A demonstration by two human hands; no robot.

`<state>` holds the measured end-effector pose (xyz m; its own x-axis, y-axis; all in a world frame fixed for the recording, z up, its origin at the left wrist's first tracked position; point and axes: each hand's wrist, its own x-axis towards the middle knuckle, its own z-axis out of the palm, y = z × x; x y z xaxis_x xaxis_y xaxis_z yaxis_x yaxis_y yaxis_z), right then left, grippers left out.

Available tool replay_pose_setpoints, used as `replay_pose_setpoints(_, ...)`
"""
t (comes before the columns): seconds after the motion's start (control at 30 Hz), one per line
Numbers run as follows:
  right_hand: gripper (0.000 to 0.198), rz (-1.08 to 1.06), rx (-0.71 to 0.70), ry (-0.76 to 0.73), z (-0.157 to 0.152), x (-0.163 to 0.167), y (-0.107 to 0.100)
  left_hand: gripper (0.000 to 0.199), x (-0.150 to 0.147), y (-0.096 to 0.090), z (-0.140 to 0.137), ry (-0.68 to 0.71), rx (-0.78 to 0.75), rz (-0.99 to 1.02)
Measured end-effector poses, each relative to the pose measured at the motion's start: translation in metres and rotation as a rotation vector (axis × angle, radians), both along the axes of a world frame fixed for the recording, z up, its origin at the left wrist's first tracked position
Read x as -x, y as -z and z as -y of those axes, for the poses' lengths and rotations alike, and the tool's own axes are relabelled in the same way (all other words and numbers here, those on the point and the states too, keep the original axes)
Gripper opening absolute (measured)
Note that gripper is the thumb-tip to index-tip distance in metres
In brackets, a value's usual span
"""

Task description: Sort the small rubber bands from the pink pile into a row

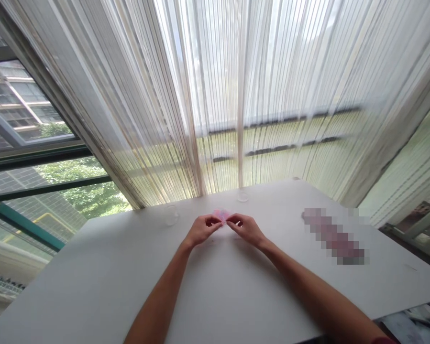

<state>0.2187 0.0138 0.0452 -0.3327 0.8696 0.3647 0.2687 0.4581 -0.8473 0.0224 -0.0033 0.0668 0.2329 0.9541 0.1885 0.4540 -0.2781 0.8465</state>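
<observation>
So, the pink piece (222,214) is found pretty much dead centre, right where the two hands come together over the white table (103,282). From the meeting fingertips it's placed at 12 o'clock, fanned out just past them, with only the near end hidden by the fingers. From the left hand (202,228) it's reached toward about 2 o'clock, from the right hand (245,228) toward about 10. Neither hand can really be called nearer, tbh; it's split about evenly.

Grip-wise, the near edge looks to be pinched by thumb and finger on both sides, with the tips almost touching each other. The pads themselves can't be made out, so how firmly it's squeezed can't be told. Same goes for the long axis: too much is covered for that to be called, and whether the tabletop is touched by the piece isn't clear either.

Around it: one clear disc (171,216) is set at 9 o'clock from the pink piece, a second clear disc (242,196) nearer at about 2. Well apart, just past 3 o'clock, a pixelated item (333,236) is laid with its length running from 10 to 4.
</observation>
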Motion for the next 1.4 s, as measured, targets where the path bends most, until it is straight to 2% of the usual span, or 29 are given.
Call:
replay_pose_setpoints(0.13,0.019,-0.005,0.010,0.032,-0.002,-0.004,0.000,0.031,0.009,-0.001,-0.004,-0.064,-0.031,-0.059)
replay_pose_setpoints(0.3,0.018,0.012,0.031,0.058,-0.004,-0.012,0.002,0.032,0.035,-0.010,-0.007,-0.178,-0.085,-0.126)
replay_pose_setpoints(0.47,0.018,0.020,0.001,0.081,-0.005,-0.017,0.006,0.037,0.053,-0.016,-0.008,-0.272,-0.137,-0.189)
replay_pose_setpoints(0.7,0.016,0.030,-0.017,0.065,-0.003,-0.015,0.006,0.038,0.052,-0.022,-0.006,-0.220,-0.081,-0.433)
replay_pose_setpoints(0.8,0.017,0.006,-0.023,0.027,0.004,-0.009,0.004,0.040,0.050,-0.030,0.014,-0.209,-0.106,-0.421)
replay_pose_setpoints(0.87,0.017,-0.022,-0.034,-0.018,0.011,-0.003,0.003,0.041,0.045,-0.031,0.034,-0.128,-0.111,-0.377)
replay_pose_setpoints(0.93,0.018,-0.050,-0.044,-0.080,0.019,0.004,0.001,0.044,0.037,-0.027,0.053,-0.027,-0.123,-0.317)
replay_pose_setpoints(1.0,0.019,-0.083,-0.054,-0.132,0.027,0.011,0.000,0.045,0.030,-0.020,0.066,-0.014,-0.143,-0.276)
replay_pose_setpoints(1.2,0.029,-0.123,-0.033,-0.183,0.038,0.021,-0.002,0.027,0.026,0.004,0.070,-0.134,-0.209,-0.156)
replay_pose_setpoints(1.4,0.033,-0.111,0.037,-0.226,0.044,0.023,-0.007,0.027,0.025,0.007,0.075,-0.153,-0.178,-0.154)
